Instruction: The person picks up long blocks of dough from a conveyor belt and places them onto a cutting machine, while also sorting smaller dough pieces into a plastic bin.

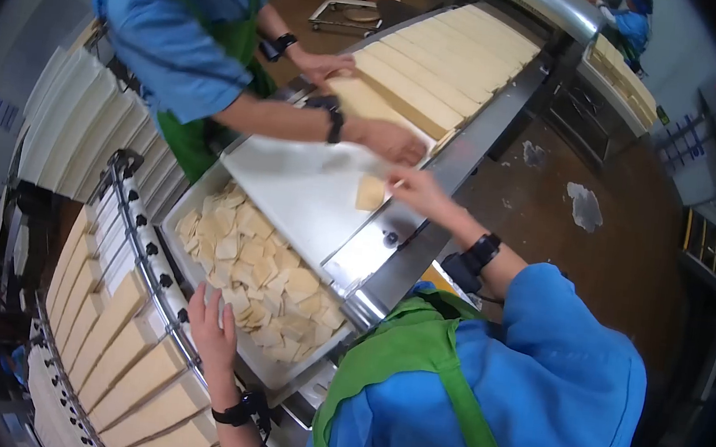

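My right hand (pixel 418 191) is at the near edge of the white belt (pixel 292 186), its fingers pinched beside a small square pale piece (pixel 371 193); whether they grip it is unclear. My left hand (pixel 211 330), fingers apart and holding nothing, is over the near-left rim of a white bin (pixel 277 370). Many flat pale pieces (pixel 257 265) fill that bin. Across the belt, a co-worker's hand (pixel 388 142) is close to my right hand, by the end of long pale strips (pixel 416 81). The co-worker's other hand (pixel 327 65) touches the strips' far side.
A slatted conveyor with pale slabs (pixel 116 329) runs along the left. White stacked trays (pixel 80 124) stand behind it. The co-worker (pixel 176 47) leans over the belt from the far side. Another person (pixel 632 25) is at the back right.
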